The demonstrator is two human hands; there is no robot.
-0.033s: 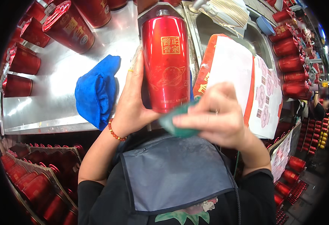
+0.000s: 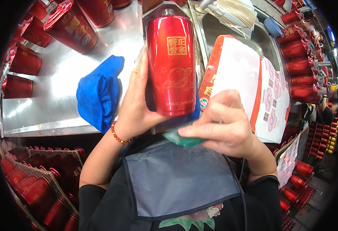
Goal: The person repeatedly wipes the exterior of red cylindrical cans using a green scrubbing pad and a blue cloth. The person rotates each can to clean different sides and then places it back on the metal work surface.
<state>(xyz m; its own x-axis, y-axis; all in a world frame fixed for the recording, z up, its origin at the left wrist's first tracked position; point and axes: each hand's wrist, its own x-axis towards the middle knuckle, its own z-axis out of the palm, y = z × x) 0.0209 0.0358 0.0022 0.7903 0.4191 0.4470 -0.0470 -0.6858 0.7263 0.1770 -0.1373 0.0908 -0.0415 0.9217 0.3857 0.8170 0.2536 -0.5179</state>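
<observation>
A glossy red bottle [image 2: 171, 81] with gold printing and a bare silvery neck lies or leans with its base toward me. Along its left side runs my left hand [image 2: 137, 104], fingers stretched up the wall and thumb at the base, holding it. Just below and right of the base, my right hand [image 2: 226, 125] pinches a flat green piece [image 2: 184, 138], thin-edged and blurred, so its exact kind is unclear. A small gap separates the green piece from the bottle. Blue cloth [image 2: 195, 111] shows partly beneath the bottle.
A crumpled blue cloth [image 2: 100, 94] lies on the metal table [image 2: 57, 115]. Red bottles [image 2: 72, 29] stand at the far left. At right, a white-and-red printed bag [image 2: 234, 73] lies partly over a metal sink [image 2: 255, 40]. Crates of red bottles [image 2: 38, 192] sit at the lower left.
My right hand and the green piece have dropped slightly toward me, away from the bottle's base. The bottle has turned a little, its printing shifting right. My left hand stays around it.
</observation>
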